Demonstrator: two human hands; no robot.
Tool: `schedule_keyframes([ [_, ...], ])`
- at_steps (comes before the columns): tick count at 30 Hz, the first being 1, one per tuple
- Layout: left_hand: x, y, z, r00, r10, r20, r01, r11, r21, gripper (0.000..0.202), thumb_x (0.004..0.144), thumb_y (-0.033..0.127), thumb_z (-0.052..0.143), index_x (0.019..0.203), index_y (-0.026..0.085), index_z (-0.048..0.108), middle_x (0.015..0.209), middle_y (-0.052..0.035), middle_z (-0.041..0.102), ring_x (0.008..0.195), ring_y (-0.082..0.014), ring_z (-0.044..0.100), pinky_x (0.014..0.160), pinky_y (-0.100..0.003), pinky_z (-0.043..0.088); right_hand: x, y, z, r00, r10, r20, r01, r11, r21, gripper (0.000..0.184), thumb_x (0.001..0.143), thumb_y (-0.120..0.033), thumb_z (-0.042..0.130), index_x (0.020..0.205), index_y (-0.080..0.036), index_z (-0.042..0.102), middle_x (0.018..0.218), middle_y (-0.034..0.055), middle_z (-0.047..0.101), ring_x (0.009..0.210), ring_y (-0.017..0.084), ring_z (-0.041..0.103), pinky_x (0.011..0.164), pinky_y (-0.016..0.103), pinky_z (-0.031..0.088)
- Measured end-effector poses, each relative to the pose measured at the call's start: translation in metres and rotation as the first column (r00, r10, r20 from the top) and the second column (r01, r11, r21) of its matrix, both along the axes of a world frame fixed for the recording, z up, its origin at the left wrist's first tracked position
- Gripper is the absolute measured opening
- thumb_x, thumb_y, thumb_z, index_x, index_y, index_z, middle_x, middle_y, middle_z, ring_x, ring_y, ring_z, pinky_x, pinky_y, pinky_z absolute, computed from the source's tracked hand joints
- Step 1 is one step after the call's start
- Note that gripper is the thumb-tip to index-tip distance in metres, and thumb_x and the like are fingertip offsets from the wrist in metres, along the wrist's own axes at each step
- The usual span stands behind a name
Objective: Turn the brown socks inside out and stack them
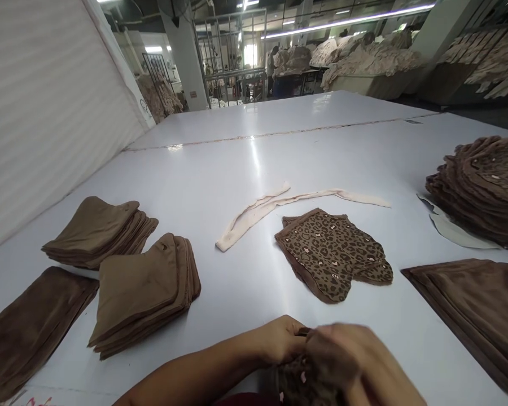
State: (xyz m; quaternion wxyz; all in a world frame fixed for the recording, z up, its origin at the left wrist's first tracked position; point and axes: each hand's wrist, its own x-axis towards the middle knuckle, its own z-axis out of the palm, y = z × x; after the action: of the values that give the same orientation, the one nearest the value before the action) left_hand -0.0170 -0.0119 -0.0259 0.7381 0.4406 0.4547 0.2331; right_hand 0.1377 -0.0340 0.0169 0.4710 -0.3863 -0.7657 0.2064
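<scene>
Both my hands are at the bottom edge of the view, close to my body. My left hand (279,340) is closed in a pinch on a leopard-print fabric piece (294,383). My right hand (355,366) is blurred by motion and lies over the same piece; its fingers look curled on it. Further out on the white table (245,186) lies another leopard-print cut piece (332,254), flat and untouched. Beyond that one stretches a long cream fabric strip (275,206).
Three stacks of plain brown cut pieces sit at the left (97,231) (146,290) (29,327). A brown stack (478,310) lies at the right, with a tall leopard-print pile (482,189) behind it. A white corrugated wall (46,113) borders the table's left side.
</scene>
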Motion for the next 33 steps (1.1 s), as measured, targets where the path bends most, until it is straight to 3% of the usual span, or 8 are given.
schedule_keyframes([
  [3,-0.016,0.004,0.032,0.952,0.263,-0.156,-0.222,0.945,0.241,0.033,0.08,0.048,0.054,0.07,0.016,0.05,0.066,0.0031,0.045,0.064,-0.0109,0.038,0.061,-0.024,0.035,-0.003,0.017,0.002,0.947,-0.296,-0.127,0.249,0.923,-0.293,0.014,0.086,-0.029,0.052,0.09,-0.024,0.065,0.087,0.0033,0.067,0.08,0.019,0.063,0.071,0.026,0.052],
  [5,-0.025,0.004,0.057,0.767,0.587,-0.26,-0.299,0.685,0.664,0.028,0.086,0.044,0.047,0.076,0.018,0.05,0.071,0.0012,0.047,0.068,-0.0127,0.04,0.065,-0.026,0.036,-0.005,0.025,0.002,0.894,-0.418,-0.163,0.311,0.84,-0.445,0.019,0.084,-0.037,0.056,0.089,-0.021,0.065,0.083,0.0035,0.065,0.077,0.019,0.062,0.068,0.026,0.051],
  [8,-0.024,-0.002,0.077,0.765,0.568,-0.303,0.044,0.423,0.905,0.032,0.084,0.048,0.049,0.076,0.017,0.051,0.069,-0.0017,0.052,0.065,-0.015,0.045,0.061,-0.027,0.037,-0.008,0.024,0.001,0.858,-0.442,-0.262,0.225,0.782,-0.582,0.024,0.08,-0.043,0.06,0.084,-0.019,0.062,0.066,0.0009,0.059,0.063,0.016,0.056,0.06,0.025,0.049],
  [16,0.0,-0.001,0.03,0.831,0.378,-0.408,0.351,0.213,0.912,0.041,0.093,0.035,0.032,0.059,0.018,0.044,0.054,-0.0012,0.048,0.048,-0.0113,0.04,0.047,-0.027,0.026,-0.009,0.02,0.001,0.636,-0.562,-0.529,-0.053,0.652,-0.756,0.026,0.07,-0.039,0.072,0.067,-0.019,0.055,0.052,-0.0039,0.048,0.047,0.009,0.043,0.043,0.018,0.04],
  [20,0.004,-0.014,0.022,0.909,0.259,-0.327,0.261,0.258,0.93,0.038,0.09,0.032,0.034,0.054,0.02,0.029,0.049,0.001,0.038,0.045,-0.0103,0.032,0.044,-0.027,0.022,0.006,0.039,0.004,0.513,-0.628,-0.586,-0.059,0.655,-0.753,0.04,0.059,-0.037,0.078,0.051,-0.018,0.044,0.048,-0.0062,0.041,0.043,0.006,0.037,0.04,0.015,0.036],
  [25,0.001,-0.022,0.02,0.962,0.048,-0.268,0.199,0.547,0.813,0.039,0.085,0.04,0.04,0.054,0.02,0.025,0.05,0.0022,0.034,0.047,-0.0093,0.03,0.046,-0.026,0.025,0.008,0.046,-0.002,0.517,-0.589,-0.621,-0.105,0.676,-0.729,0.036,0.063,-0.036,0.075,0.054,-0.018,0.046,0.048,-0.0069,0.037,0.043,0.006,0.035,0.041,0.018,0.034],
  [31,-0.019,0.013,0.052,0.899,0.361,-0.249,-0.134,0.767,0.628,0.031,0.083,0.048,0.049,0.076,0.017,0.053,0.065,0.0024,0.049,0.06,-0.0107,0.043,0.057,-0.022,0.037,0.013,0.033,-0.01,0.737,-0.23,-0.636,-0.241,0.789,-0.565,0.018,0.08,-0.035,0.061,0.091,-0.022,0.066,0.056,-0.0018,0.048,0.051,0.012,0.045,0.051,0.024,0.043],
  [33,-0.02,0.028,0.056,0.926,0.236,-0.296,-0.037,0.835,0.55,0.031,0.08,0.049,0.054,0.085,0.018,0.058,0.071,0.0023,0.054,0.066,-0.0122,0.047,0.064,-0.023,0.04,0.016,0.031,-0.01,0.799,-0.116,-0.59,-0.242,0.836,-0.493,0.017,0.083,-0.034,0.057,0.092,-0.023,0.067,0.07,0.0028,0.057,0.058,0.014,0.051,0.054,0.025,0.045],
])
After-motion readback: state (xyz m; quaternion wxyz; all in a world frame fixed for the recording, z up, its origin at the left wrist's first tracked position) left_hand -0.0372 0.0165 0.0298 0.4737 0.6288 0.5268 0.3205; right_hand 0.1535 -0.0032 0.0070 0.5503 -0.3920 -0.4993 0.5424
